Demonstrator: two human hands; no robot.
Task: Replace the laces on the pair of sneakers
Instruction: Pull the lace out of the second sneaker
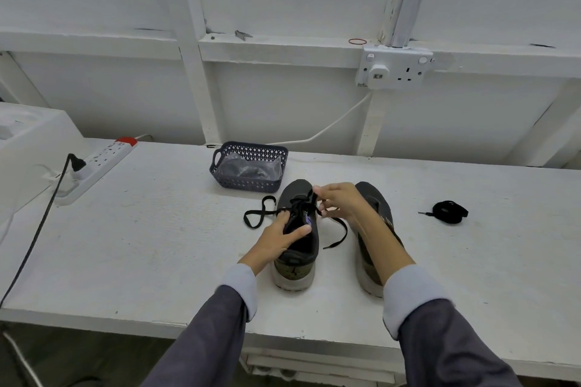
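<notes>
**A:** Black lace (261, 214) is pinched in the fingertips of the right hand (341, 201), up near the toe end of the left shoe (297, 248). The left hand (283, 239) grips the collar, thumb across the opening, fingers curled round the side.

**B:** That shoe sits heel toward us, mid-table, with the right shoe (366, 270) just beside it under the right forearm. Where does this go wrong?

**A:** My worry is the slack. One loop trails off the left side and one end lies between the shoes. Tug hard and, I'd judge, the lace cinches at an eyelet or the tip snags instead of running free.

**B:** Could the shoe skid as well?

**A:** If the left hand loosens, yes. The top looks like smooth white paint, with little to hold a sole. The forearm could also nudge the right shoe toward the near edge.

**B:** Any mix-up risk?

**A:** Possibly. A second lace lies in a coil (450, 212) well off to the right, and I can't tell whether it's the fresh one.

**B:** And the surroundings?

**A:** White table (157, 245), scuffed, against a white panelled wall (283, 104). A dark basket (248, 185) holding a plastic bag (248, 166) sits behind the left shoe's toe. There's a power strip (97, 166) far left, a black cable (37, 229) running off the front edge, and a double socket (394, 67) up on the wall.
</notes>
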